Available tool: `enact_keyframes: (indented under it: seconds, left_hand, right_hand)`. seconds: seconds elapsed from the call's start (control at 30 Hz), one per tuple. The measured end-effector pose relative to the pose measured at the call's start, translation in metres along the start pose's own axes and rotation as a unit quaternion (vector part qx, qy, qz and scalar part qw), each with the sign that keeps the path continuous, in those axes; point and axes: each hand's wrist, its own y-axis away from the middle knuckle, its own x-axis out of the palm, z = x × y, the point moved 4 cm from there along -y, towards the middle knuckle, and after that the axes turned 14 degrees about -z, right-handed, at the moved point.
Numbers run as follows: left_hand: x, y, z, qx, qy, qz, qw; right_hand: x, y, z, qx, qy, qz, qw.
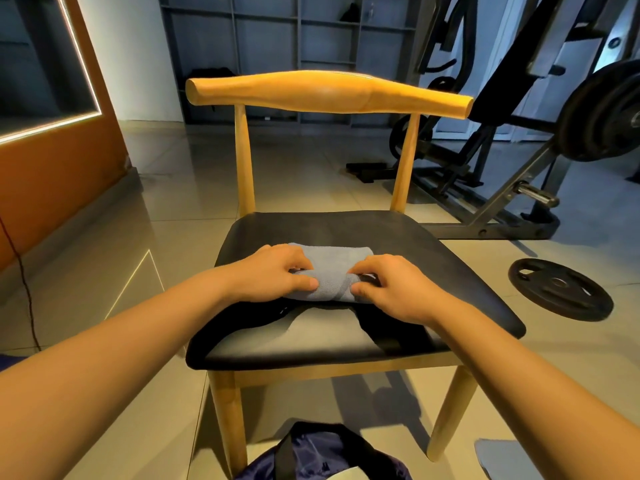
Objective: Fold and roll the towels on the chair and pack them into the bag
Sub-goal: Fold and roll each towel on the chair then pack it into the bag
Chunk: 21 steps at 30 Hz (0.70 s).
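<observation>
While the left hand (277,271) & right hand (394,289) both grip it, 1 towel (332,265) lies on the chair (329,95) seat, mid-seat, nearer the front edge. Count: 2 hands, 1 towel on the seat, 1 chair, 1 bag (322,459), 1 loose weight plate (559,289). Each hand has fingers curled over the towel's near rolled edge, thumb pinching from the front. Towel is grey-blue, soft-looking, folded to a narrow band; near part rolled, far part flat. Bag is dark navy w/ black straps, on the floor (294,174) just in front of the chair.
</observation>
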Motion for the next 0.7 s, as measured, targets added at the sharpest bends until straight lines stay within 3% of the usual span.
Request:
enact_keyframes:
  seconds: [0.07,0.17,0.23,0.33,0.43,0.5,0.6,0.7]
  left_hand:
    - [-0.001,-0.002,-0.003,0.0,0.017,-0.029,0.999]
    - [0.0,0.003,-0.016,0.068,0.014,-0.159,0.985]
    - [0.004,0.006,-0.021,0.088,0.01,-0.188,0.978]
    - [0.01,0.003,-0.013,0.064,-0.011,-0.181,0.981]
    - [0.011,-0.002,-0.005,0.034,-0.009,-0.191,0.981]
    - [0.011,-0.009,-0.003,0.003,0.002,-0.189,0.982]
    - [0.006,-0.02,0.0,-0.031,0.028,-0.155,0.987]
    - [-0.002,-0.022,0.002,-0.01,0.076,-0.158,0.985]
  right_hand:
    - [0.003,-0.006,-0.003,0.021,-0.023,0.026,0.999]
    - [0.005,-0.014,-0.004,0.038,-0.022,0.043,0.998]
    - [0.006,-0.021,-0.003,0.052,-0.023,0.049,0.997]
    - [0.005,-0.027,-0.002,0.046,-0.001,0.028,0.999]
    - [-0.002,-0.027,0.008,-0.03,0.074,-0.064,0.995]
    - [-0.002,-0.024,0.014,-0.053,0.069,-0.07,0.994]
    - [0.005,-0.024,0.007,-0.022,0.05,-0.053,0.997]
    - [0.011,-0.028,-0.003,0.018,0.022,-0.059,0.998]
